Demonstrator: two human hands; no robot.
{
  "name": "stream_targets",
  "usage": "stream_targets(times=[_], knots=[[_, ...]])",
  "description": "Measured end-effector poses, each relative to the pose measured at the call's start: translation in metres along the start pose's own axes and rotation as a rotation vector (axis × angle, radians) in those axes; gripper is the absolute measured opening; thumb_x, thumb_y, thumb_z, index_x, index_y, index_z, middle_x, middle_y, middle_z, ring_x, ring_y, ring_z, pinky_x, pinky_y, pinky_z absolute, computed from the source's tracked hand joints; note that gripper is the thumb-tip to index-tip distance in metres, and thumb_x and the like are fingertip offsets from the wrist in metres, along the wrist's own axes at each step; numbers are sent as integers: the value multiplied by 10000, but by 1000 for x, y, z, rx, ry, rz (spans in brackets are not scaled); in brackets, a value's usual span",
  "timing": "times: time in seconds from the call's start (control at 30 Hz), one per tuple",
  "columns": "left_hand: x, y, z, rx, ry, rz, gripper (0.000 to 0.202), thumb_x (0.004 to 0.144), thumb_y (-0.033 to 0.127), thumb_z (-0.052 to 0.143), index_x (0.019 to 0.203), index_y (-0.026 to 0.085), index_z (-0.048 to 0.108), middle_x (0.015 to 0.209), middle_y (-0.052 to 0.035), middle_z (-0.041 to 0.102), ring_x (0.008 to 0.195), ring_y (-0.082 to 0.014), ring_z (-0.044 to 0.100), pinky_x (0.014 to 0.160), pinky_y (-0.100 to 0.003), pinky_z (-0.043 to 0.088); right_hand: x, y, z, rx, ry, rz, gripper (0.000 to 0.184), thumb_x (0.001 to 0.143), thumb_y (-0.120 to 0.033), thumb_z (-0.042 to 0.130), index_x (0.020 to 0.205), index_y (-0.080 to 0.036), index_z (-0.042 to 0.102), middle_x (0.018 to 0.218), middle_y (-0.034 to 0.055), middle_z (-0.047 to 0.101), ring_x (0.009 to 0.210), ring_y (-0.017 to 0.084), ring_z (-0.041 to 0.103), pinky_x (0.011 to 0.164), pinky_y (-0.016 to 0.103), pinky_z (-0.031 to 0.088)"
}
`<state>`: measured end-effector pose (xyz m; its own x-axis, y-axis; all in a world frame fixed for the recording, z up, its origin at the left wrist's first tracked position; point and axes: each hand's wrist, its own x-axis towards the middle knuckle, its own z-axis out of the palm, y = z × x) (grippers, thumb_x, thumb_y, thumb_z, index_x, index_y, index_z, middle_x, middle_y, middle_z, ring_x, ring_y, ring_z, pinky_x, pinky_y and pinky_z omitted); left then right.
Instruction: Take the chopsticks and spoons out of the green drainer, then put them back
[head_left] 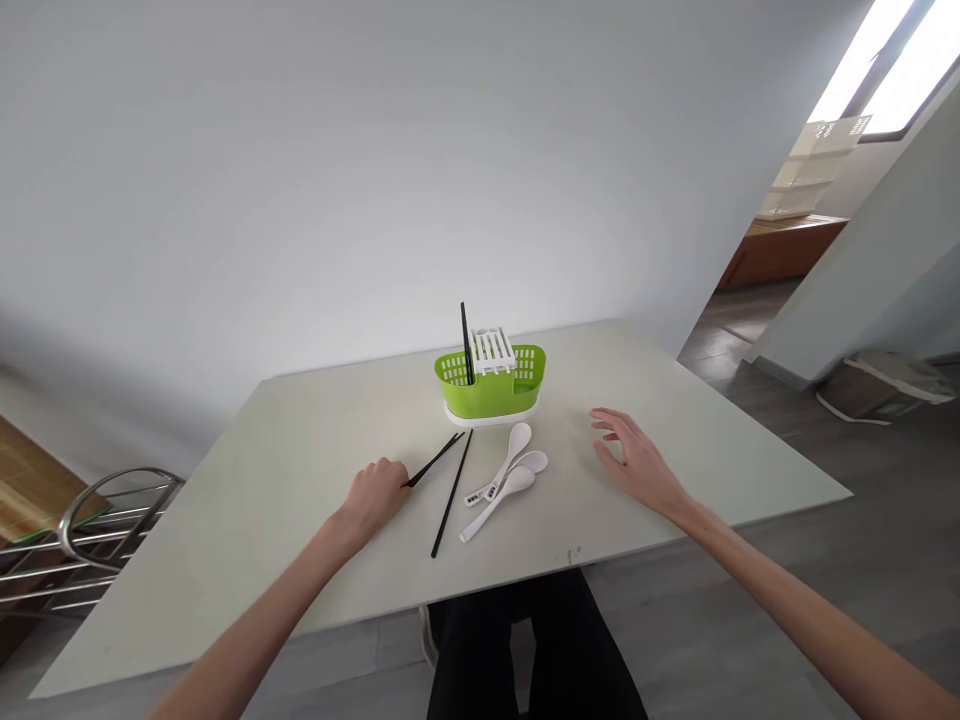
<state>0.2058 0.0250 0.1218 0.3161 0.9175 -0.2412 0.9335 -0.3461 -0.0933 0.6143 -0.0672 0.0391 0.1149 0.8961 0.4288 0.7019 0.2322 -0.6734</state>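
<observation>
My left hand (pixel 379 492) is closed on a pair of black chopsticks (pixel 436 459), whose tips point toward the green basket. My right hand (pixel 634 458) hovers over or rests on the right part of the table, fingers apart, holding nothing. Between the hands, one more black chopstick (pixel 452 497) lies on the tabletop. Beside it three white spoons (pixel 512 462) lie partly across each other. Behind them stands a green cutlery basket (pixel 484 402) with a white base and a white slotted rack (pixel 492 350). Black chopsticks (pixel 466 340) stand upright in its left compartment.
The pale table (pixel 330 420) reaches back to a plain wall (pixel 375 200). A metal rack (pixel 97 540) stands off the table's left edge. On the floor at the far right is a bin-like container (pixel 874 385). My legs (pixel 540 640) are under the front edge.
</observation>
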Motion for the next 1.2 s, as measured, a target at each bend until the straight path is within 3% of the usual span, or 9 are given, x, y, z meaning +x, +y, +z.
stream_targets(times=[0.1,0.23,0.3,0.4,0.53,0.6,0.7,0.97,1.2], knots=[[-4,-15,-7,-223,85,-26,234,890,291,628,713,231,768,796,-124,771,899,-335,769,809,-397,549,2,-21,0,36,-4,5,404,1023,-403,468,1405,-300,552,1463,128,571,1244,290,658,1053,517,559],[-18,-21,-22,-764,147,-32,298,854,536,734,828,247,805,823,-69,803,907,-302,785,890,-385,592,4,-68,14,181,-98,63,299,1029,-436,484,1246,-303,640,1317,113,679,1149,297,684,1001,526,566],[-25,-12,-29,-1129,131,-16,398,819,598,781,928,216,808,954,-83,824,959,-294,792,946,-393,609,3,-101,30,333,-248,111,278,1028,-470,520,1189,-296,666,1231,98,729,1094,287,701,963,502,574],[-33,12,-32,-1547,153,-13,488,783,587,848,1018,162,791,1108,-125,814,1066,-294,782,1042,-415,600,0,-148,64,657,-555,141,377,1018,-510,580,1302,-267,628,1254,94,729,1111,248,707,932,417,571],[-40,33,-28,-1698,189,-32,439,816,515,858,1020,135,775,1129,-140,810,1125,-297,767,1102,-448,581,-3,-185,101,921,-655,211,477,1029,-648,497,1165,-219,655,868,19,696,724,155,647,668,307,506],[-43,33,-26,-1713,185,-34,422,832,492,852,1037,130,781,1144,-142,809,1153,-299,757,1123,-452,571,-5,-187,110,975,-617,244,525,1013,-702,481,1059,-215,672,676,-47,542,562,118,499,568,284,422],[-44,25,-23,-1758,249,-57,422,839,472,851,1076,128,789,1187,-141,803,1193,-289,741,1153,-453,552,-14,-178,113,1022,-595,305,547,966,-745,534,970,-215,670,629,-76,428,503,99,399,500,270,354],[-41,34,-14,-1845,298,-85,430,810,477,878,1039,122,799,1177,-142,809,1138,-285,767,1148,-454,560,-31,-166,100,1022,-614,459,647,849,-830,621,989,-202,688,806,33,689,597,142,617,523,284,477],[-41,48,-8,-1826,258,-50,453,799,505,882,1034,125,806,1158,-147,813,1107,-285,776,1134,-466,572,-29,-169,89,1024,-557,473,614,875,-784,642,1014,-196,749,648,-46,501,524,100,449,500,272,444]])
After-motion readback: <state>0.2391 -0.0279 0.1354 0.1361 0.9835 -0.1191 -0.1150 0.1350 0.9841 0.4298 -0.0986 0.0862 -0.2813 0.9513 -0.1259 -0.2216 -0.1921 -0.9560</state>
